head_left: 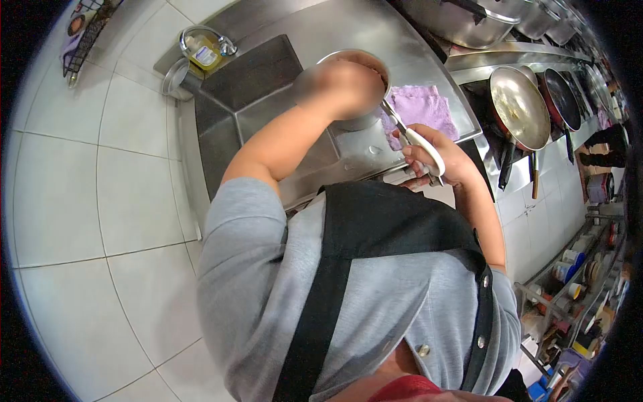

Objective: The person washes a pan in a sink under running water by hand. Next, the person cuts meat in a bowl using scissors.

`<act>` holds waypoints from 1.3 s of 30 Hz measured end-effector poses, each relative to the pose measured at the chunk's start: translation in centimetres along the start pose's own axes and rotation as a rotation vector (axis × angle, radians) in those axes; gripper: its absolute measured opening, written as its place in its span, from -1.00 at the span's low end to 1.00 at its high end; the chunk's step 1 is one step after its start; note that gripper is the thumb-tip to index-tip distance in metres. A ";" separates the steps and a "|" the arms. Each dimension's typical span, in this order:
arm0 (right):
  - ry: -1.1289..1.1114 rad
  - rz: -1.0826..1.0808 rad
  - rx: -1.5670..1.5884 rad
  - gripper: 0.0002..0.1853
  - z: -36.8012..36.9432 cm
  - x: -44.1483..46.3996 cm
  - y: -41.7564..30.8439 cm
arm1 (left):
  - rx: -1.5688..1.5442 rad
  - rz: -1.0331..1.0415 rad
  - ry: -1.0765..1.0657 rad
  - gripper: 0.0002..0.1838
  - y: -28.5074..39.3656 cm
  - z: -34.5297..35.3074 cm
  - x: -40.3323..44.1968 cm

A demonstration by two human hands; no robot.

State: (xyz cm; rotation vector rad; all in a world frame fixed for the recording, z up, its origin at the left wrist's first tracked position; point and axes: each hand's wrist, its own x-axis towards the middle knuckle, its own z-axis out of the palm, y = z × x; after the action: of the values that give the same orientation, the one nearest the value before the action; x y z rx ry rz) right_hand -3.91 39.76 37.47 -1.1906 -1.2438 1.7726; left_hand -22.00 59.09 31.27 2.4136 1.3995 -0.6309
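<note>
A metal saucepan (362, 123) is over the boundary between the sink and the steel counter. My right hand (439, 153) is closed around its long white handle (426, 151), to the right of the pan. My left hand (343, 88) reaches across the pan's mouth and is blurred, so its fingers and anything in them cannot be made out. The hand also covers most of the pan's inside. A folded purple cloth (423, 109) lies on the counter, just beyond the handle.
The steel sink (251, 70) has a curved tap (228, 46) and a bottle of yellow liquid (203, 53) at its far left corner. To the right, frying pans (520, 107) sit on a stove. Large pots (469, 23) stand behind it, and a loaded rack (576, 275) is at lower right.
</note>
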 end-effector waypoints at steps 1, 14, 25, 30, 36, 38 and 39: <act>0.014 -0.012 0.000 -0.60 -0.2 -0.1 0.0 | 0.009 0.003 0.005 -0.62 -0.7 -0.3 0.2; 0.034 -0.031 0.045 -0.60 -0.6 0.4 0.0 | -0.855 0.241 -0.100 -0.71 -3.7 -6.0 -5.2; 0.125 -0.175 -0.325 -0.28 -0.1 2.5 0.5 | -1.279 0.247 0.180 -0.71 -5.5 -6.7 -6.3; 0.201 -0.149 -0.487 -0.29 0.6 3.6 0.6 | -1.118 0.263 0.300 -0.78 -3.4 -5.4 -7.5; 0.192 -0.142 -0.391 -0.18 1.2 4.9 0.1 | -0.801 0.193 0.433 -0.75 -1.9 -3.3 -7.6; 0.206 -0.124 -0.376 -0.23 0.7 5.9 1.1 | -0.608 0.225 0.544 -0.73 -2.3 -1.5 -6.0; 0.218 -0.108 -0.362 -0.27 0.4 6.3 1.4 | -0.608 0.227 0.543 -0.73 -2.3 -1.6 -6.2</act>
State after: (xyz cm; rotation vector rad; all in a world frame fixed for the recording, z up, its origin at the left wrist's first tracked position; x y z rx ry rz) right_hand -6.68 44.72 34.32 -1.4427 -1.5048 1.3336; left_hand -26.33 56.25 35.73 2.2391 1.2153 0.4830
